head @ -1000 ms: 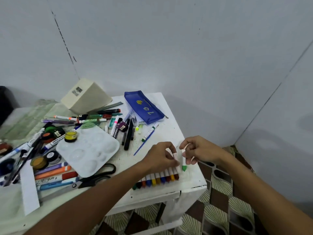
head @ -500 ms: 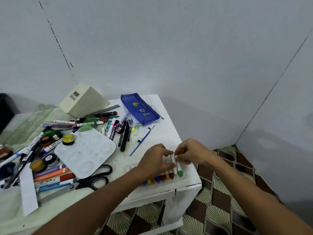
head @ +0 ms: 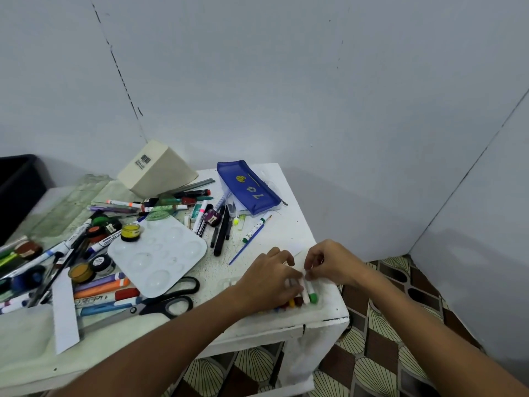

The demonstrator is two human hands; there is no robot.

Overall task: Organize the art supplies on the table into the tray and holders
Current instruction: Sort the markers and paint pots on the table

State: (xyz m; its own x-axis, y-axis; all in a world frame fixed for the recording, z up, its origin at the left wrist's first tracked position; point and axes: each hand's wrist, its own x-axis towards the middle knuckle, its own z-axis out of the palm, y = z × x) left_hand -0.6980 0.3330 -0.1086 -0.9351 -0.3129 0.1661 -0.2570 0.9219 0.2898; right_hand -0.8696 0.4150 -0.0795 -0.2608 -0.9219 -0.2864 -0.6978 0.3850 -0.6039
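Several short white crayons (head: 305, 293) with coloured tips, green (head: 313, 297) rightmost.

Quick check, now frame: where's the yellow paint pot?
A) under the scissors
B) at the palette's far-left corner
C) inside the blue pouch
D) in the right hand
B: the yellow paint pot sits at the far-left corner of the white palette, away from the blue pouch, the scissors and the right hand.
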